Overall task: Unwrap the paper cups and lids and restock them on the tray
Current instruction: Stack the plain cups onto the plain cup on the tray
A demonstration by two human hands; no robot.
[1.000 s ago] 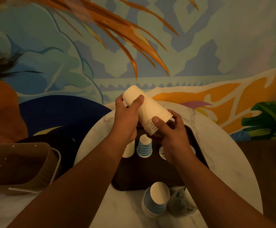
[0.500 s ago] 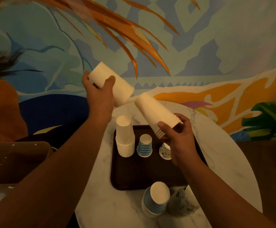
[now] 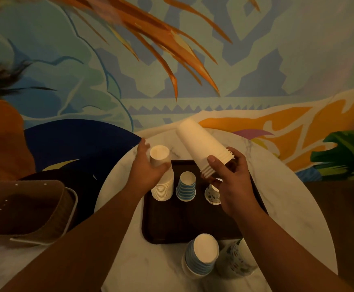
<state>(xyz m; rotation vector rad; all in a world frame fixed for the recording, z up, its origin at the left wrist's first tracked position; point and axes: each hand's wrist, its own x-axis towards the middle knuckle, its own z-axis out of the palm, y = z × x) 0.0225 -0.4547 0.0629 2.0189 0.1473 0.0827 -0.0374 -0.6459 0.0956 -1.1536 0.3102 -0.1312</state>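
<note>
Marble table (image 3: 288, 207), tray (image 3: 182, 224); white cup stacks in left hand (image 3: 148, 171), right hand (image 3: 228, 180).

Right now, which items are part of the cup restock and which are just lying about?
In the job:
white cup stack on the tray
white stack in right hand
tray
blue-striped cups
left hand
right hand

Lying about:
brown basket

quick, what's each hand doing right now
Left hand: grips the white paper cup stack on the tray.
Right hand: holds a tilted white paper cup stack.
</note>
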